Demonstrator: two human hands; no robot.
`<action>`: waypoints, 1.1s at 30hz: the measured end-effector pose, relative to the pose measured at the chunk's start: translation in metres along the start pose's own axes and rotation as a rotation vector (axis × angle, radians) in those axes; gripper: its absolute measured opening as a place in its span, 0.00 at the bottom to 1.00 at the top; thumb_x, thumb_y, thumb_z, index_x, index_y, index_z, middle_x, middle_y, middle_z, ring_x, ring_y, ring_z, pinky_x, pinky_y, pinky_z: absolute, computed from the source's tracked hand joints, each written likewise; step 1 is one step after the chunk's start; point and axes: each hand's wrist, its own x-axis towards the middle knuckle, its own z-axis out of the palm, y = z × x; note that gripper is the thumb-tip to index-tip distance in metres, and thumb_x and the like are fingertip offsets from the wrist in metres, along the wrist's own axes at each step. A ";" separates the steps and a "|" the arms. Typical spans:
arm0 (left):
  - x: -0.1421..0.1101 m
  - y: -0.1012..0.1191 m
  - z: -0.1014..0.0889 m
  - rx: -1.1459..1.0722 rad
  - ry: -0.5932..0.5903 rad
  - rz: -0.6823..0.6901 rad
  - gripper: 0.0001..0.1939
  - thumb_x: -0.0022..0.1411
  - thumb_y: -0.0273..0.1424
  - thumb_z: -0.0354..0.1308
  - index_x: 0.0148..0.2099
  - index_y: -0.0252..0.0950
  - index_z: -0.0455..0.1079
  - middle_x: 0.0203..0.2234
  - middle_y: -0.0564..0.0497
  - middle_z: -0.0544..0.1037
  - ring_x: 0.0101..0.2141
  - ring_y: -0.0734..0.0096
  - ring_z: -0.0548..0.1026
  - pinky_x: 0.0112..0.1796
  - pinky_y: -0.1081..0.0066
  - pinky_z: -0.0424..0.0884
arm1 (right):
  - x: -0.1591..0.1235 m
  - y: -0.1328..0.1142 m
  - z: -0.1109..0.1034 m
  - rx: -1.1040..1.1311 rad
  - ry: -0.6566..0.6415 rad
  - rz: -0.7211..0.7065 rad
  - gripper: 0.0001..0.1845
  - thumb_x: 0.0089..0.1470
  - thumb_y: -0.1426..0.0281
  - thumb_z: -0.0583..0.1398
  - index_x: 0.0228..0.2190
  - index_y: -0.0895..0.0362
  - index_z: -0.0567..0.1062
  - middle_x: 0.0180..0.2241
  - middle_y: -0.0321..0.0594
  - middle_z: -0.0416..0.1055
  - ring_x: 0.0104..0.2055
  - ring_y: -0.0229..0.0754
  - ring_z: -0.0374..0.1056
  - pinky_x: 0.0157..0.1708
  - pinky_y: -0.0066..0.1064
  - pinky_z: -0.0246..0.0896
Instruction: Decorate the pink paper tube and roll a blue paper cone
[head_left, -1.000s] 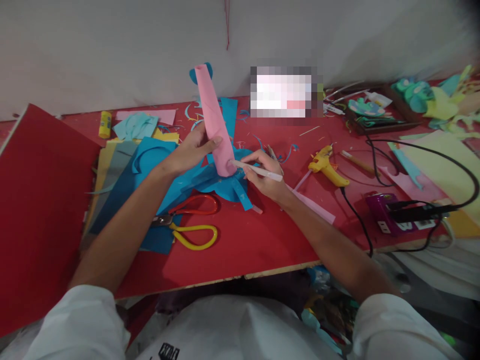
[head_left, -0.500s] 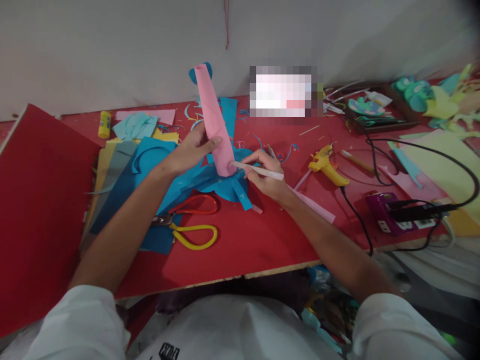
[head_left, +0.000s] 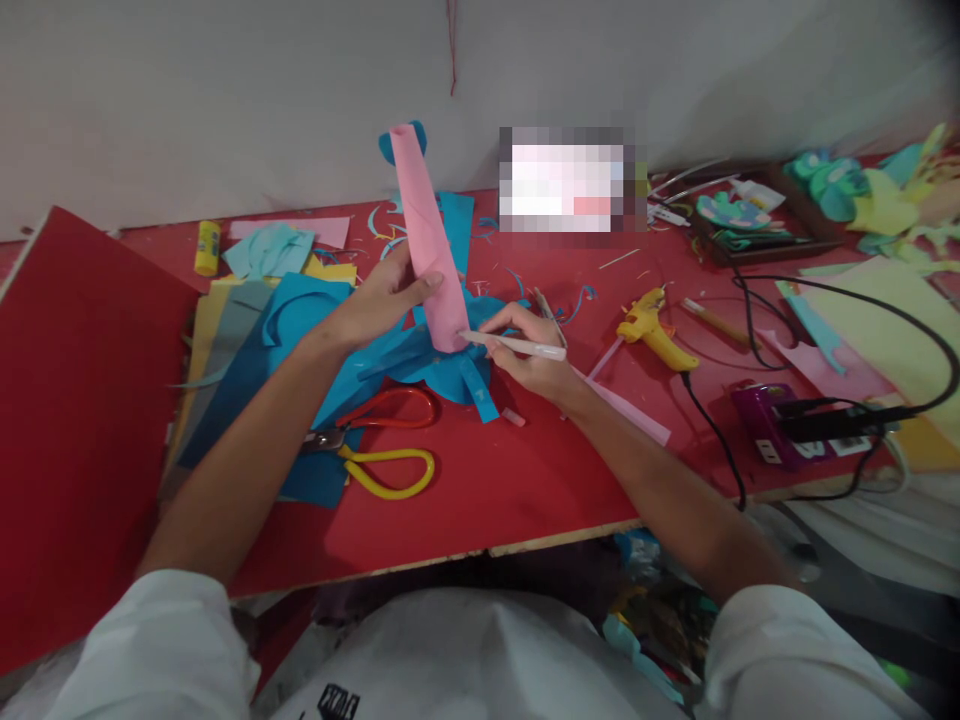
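I have the left hand (head_left: 382, 300) reaching forward and inward, its thumb across the front of the pink paper tube (head_left: 427, 240) and its fingers behind, gripping it below mid-length. The tube is tilted over the red table (head_left: 495, 480), upper end leaning left, lower end in front of the blue paper pieces (head_left: 442, 375). From the right, I see the right hand (head_left: 529, 350) with fingers curled, pinching a white pen-like tool (head_left: 525, 347), its tip at the tube's lower end.
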 end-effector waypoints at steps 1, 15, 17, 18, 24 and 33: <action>0.000 0.000 0.000 -0.018 -0.028 -0.017 0.29 0.66 0.53 0.64 0.59 0.40 0.71 0.52 0.41 0.80 0.53 0.54 0.78 0.54 0.53 0.80 | 0.000 0.001 0.000 0.000 0.006 0.010 0.03 0.62 0.67 0.62 0.36 0.53 0.75 0.32 0.34 0.80 0.29 0.37 0.76 0.31 0.29 0.69; 0.001 0.001 -0.002 -0.045 -0.084 -0.014 0.29 0.66 0.54 0.63 0.60 0.41 0.69 0.52 0.42 0.79 0.53 0.56 0.79 0.51 0.57 0.81 | 0.000 0.000 0.001 -0.020 -0.020 -0.025 0.03 0.61 0.68 0.63 0.34 0.53 0.76 0.31 0.34 0.79 0.30 0.37 0.74 0.31 0.28 0.68; 0.001 0.001 -0.002 -0.057 -0.084 -0.017 0.29 0.66 0.53 0.64 0.60 0.41 0.69 0.53 0.42 0.79 0.53 0.56 0.79 0.52 0.57 0.81 | -0.001 0.000 0.000 -0.027 -0.029 -0.019 0.03 0.61 0.68 0.63 0.34 0.53 0.76 0.31 0.34 0.79 0.30 0.38 0.74 0.30 0.29 0.68; 0.001 0.002 -0.002 -0.061 -0.082 -0.020 0.29 0.66 0.53 0.64 0.60 0.41 0.69 0.53 0.42 0.79 0.53 0.56 0.79 0.52 0.57 0.81 | -0.001 0.000 -0.001 -0.031 -0.032 -0.013 0.02 0.61 0.68 0.63 0.34 0.53 0.76 0.31 0.34 0.79 0.30 0.38 0.74 0.30 0.29 0.67; 0.001 0.003 -0.001 -0.088 -0.086 -0.018 0.29 0.66 0.52 0.64 0.60 0.41 0.69 0.53 0.42 0.79 0.53 0.56 0.78 0.53 0.55 0.80 | -0.001 0.002 -0.002 -0.015 -0.026 0.046 0.02 0.60 0.70 0.62 0.33 0.53 0.75 0.31 0.34 0.78 0.31 0.39 0.75 0.32 0.30 0.67; 0.001 0.006 -0.002 -0.080 -0.064 0.012 0.27 0.66 0.51 0.65 0.58 0.40 0.70 0.52 0.42 0.80 0.54 0.53 0.78 0.53 0.52 0.79 | -0.003 0.001 -0.002 -0.002 -0.012 -0.008 0.05 0.62 0.66 0.62 0.35 0.53 0.77 0.32 0.35 0.78 0.31 0.38 0.73 0.32 0.31 0.67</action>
